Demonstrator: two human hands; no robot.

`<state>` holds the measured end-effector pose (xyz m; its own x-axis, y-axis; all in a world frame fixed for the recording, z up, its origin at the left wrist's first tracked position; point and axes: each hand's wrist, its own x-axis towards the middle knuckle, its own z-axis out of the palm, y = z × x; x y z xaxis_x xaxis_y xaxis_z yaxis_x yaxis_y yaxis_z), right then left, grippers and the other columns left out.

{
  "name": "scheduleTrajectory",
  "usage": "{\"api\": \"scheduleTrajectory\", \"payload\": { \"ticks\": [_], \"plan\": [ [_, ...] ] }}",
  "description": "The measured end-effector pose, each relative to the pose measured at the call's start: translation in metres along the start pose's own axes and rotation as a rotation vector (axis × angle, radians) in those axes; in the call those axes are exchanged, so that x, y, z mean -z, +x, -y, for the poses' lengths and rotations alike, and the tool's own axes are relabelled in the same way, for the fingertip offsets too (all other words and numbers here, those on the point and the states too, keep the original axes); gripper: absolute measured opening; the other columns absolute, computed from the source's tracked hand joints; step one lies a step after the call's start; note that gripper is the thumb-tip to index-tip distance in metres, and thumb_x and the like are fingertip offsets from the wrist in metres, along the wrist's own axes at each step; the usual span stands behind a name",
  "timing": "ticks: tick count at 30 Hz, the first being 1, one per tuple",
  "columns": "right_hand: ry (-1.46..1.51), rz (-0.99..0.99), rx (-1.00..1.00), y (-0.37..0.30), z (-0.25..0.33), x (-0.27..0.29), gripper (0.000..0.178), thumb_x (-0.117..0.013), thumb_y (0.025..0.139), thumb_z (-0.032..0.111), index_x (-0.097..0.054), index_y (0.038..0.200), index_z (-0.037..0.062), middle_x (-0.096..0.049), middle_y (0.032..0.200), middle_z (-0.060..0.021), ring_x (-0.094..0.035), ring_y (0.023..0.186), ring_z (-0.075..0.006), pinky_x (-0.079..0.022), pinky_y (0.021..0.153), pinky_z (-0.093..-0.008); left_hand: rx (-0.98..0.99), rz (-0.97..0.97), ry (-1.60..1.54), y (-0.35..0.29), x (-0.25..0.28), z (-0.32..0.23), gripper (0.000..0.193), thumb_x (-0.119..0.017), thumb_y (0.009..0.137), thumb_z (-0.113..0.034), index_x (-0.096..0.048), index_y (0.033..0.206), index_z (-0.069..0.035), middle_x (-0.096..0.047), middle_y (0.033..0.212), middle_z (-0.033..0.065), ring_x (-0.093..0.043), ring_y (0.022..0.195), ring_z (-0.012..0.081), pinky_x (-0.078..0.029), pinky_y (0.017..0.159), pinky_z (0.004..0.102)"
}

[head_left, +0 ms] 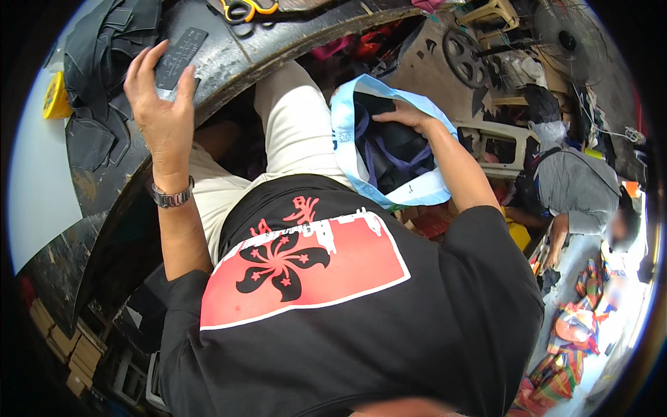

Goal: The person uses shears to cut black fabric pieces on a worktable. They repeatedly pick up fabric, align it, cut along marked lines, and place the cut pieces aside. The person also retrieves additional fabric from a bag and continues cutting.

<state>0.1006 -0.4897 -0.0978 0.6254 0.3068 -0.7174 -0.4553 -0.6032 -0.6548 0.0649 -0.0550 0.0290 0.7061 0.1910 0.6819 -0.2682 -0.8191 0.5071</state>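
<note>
My left hand (160,111) is raised at the table edge, its thumb and fingers apart. Just beyond it, a flat dark strip (182,57) with light handwriting lies on the black tabletop (229,48). My right hand (411,116) reaches into a light blue and white bag (426,192) beside my right thigh. Its visible fingers are stretched out over dark contents (401,142), while the rest of the hand is partly hidden. A dark blue strap (379,156) shows inside the bag.
Dark cut pieces (114,52) are heaped at the table's far left, near a yellow round object (57,96). Orange-handled scissors (246,10) lie at the back. To the right are a fan (566,38), a plastic stool (501,142) and another person in grey (580,187).
</note>
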Motion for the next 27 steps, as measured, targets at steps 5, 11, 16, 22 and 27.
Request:
{"api": "scheduleTrajectory", "payload": {
  "ticks": [5, 11, 16, 22, 27],
  "plan": [
    [-0.043, -0.091, -0.002, 0.001, -0.001, -0.002, 0.088, -0.084, 0.064, 0.021, -0.045, 0.142, 0.0056, -0.055, 0.136, -0.0142, -0.052, 0.124, -0.0256, -0.041, 0.104, -0.034, -0.162, 0.632, -0.649, -0.033, -0.038, -0.072, 0.026, -0.078, 0.077, -0.011, -0.073, 0.103, -0.009, -0.062, 0.124, 0.0102, -0.059, 0.115, 0.0256, -0.044, 0.1, 0.0364],
    [-0.557, -0.415, 0.134, 0.01, -0.008, -0.015, 0.081, -0.082, 0.055, 0.015, -0.054, 0.129, -0.0011, -0.06, 0.125, -0.0228, -0.056, 0.118, -0.0362, -0.042, 0.104, -0.0375, -0.252, 0.941, -0.254, -0.081, -0.131, -0.107, 0.062, -0.082, 0.071, -0.017, -0.059, 0.129, -0.018, -0.023, 0.154, 0.0264, -0.051, 0.124, 0.0423, -0.046, 0.1, 0.0461],
    [-0.501, -0.147, 0.14, -0.018, -0.017, -0.003, 0.082, -0.082, 0.058, 0.017, -0.05, 0.132, -0.0001, -0.058, 0.129, -0.0229, -0.054, 0.121, -0.036, -0.041, 0.105, -0.0372, -0.042, 1.03, -0.467, -0.083, -0.153, -0.083, 0.09, -0.068, 0.065, 0.009, -0.038, 0.145, -0.017, -0.022, 0.153, 0.0246, -0.061, 0.107, 0.0447, -0.055, 0.087, 0.0443],
    [-0.392, -0.152, 0.145, -0.024, -0.024, -0.021, 0.09, -0.084, 0.056, 0.022, -0.047, 0.136, 0.0013, -0.053, 0.135, -0.0213, -0.047, 0.128, -0.0366, -0.035, 0.11, -0.0369, -0.092, 0.942, -0.642, -0.082, -0.151, -0.085, 0.085, -0.062, 0.067, 0.013, -0.04, 0.143, -0.018, -0.027, 0.151, 0.0169, -0.064, 0.101, 0.0407, -0.056, 0.084, 0.0439],
    [-0.971, -0.491, 0.471, -0.028, -0.013, -0.034, 0.069, -0.077, 0.062, 0.01, -0.057, 0.128, 0.0042, -0.061, 0.123, -0.0216, -0.056, 0.118, -0.0375, -0.042, 0.103, -0.042, -0.383, 0.924, -0.538, -0.085, -0.147, -0.077, 0.074, -0.061, 0.07, 0.013, -0.048, 0.135, -0.019, -0.032, 0.149, 0.0162, -0.061, 0.106, 0.0392, -0.056, 0.084, 0.0416]
  ]
}}
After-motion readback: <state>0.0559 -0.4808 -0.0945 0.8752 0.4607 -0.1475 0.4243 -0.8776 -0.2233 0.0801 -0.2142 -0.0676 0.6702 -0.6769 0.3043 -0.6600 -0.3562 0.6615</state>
